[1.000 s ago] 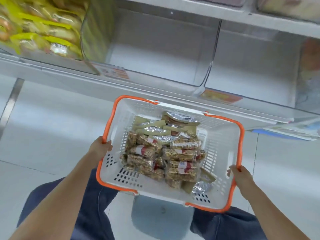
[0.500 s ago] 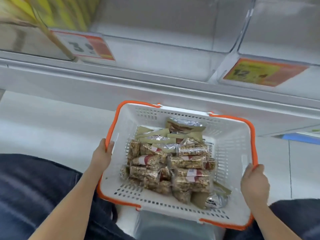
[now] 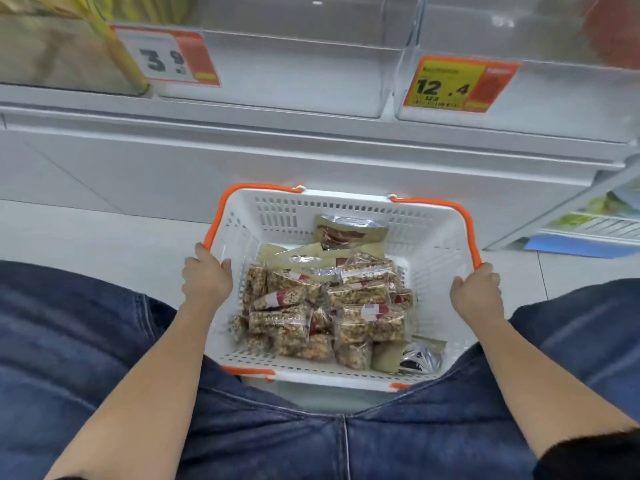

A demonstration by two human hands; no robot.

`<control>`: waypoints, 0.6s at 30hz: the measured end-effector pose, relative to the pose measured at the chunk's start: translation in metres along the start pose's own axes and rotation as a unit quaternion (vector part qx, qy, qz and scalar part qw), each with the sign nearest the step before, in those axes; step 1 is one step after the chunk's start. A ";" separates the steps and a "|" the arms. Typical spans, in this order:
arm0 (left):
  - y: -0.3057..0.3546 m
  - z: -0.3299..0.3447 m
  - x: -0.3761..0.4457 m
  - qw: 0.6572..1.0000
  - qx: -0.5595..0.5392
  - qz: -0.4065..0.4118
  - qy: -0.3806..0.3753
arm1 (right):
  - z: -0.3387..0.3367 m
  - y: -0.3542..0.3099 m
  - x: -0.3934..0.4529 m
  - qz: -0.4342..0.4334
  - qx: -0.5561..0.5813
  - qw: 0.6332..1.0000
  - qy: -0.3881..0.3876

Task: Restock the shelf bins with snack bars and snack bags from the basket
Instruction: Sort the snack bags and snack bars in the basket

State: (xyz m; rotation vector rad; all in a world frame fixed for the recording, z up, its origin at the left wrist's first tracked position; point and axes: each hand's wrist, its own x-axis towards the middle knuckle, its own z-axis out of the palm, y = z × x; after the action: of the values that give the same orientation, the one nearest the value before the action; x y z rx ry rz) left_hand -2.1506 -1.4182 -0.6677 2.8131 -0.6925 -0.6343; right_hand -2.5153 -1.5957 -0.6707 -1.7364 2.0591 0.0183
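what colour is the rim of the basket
Orange, on a white basket; the rim shows in the head view.

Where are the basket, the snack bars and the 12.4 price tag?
basket (image 3: 426, 237): head view, bare white right wall.
snack bars (image 3: 360, 296): head view, a bar atop the pile.
12.4 price tag (image 3: 446, 86): head view, its yellow part.

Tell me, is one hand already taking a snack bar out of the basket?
No, the left hand and the right hand both grip the orange rim of the basket, and the snack bars lie untouched inside.
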 end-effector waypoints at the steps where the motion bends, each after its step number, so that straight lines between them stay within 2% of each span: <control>1: 0.002 0.000 -0.004 1.000 0.021 0.002 -0.006 | 0.000 0.000 -0.001 -0.012 -0.012 1.000 0.006; 5: 0.004 -0.003 -0.012 0.997 0.067 0.036 -0.011 | -0.004 0.003 0.000 -0.034 -0.023 0.999 -0.034; 12: 0.004 -0.010 -0.012 0.994 0.084 0.061 -0.039 | -0.008 0.001 0.007 -0.011 -0.043 0.995 -0.092; 15: 0.001 -0.007 -0.008 0.994 0.073 0.078 -0.016 | -0.005 0.003 0.007 -0.024 -0.060 0.996 -0.067; 17: 0.002 -0.003 -0.006 0.985 0.090 0.142 0.034 | -0.002 -0.005 0.004 -0.052 -0.110 0.992 -0.020; 18: 0.005 0.000 -0.006 0.974 0.113 0.192 0.048 | 0.001 -0.014 0.002 -0.097 -0.130 0.987 0.010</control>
State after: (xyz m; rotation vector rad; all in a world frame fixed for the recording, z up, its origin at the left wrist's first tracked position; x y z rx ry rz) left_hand -2.1580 -1.4197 -0.6644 2.7589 -1.3177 -0.3656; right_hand -2.5021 -1.6006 -0.6688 -2.0960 1.9616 0.2192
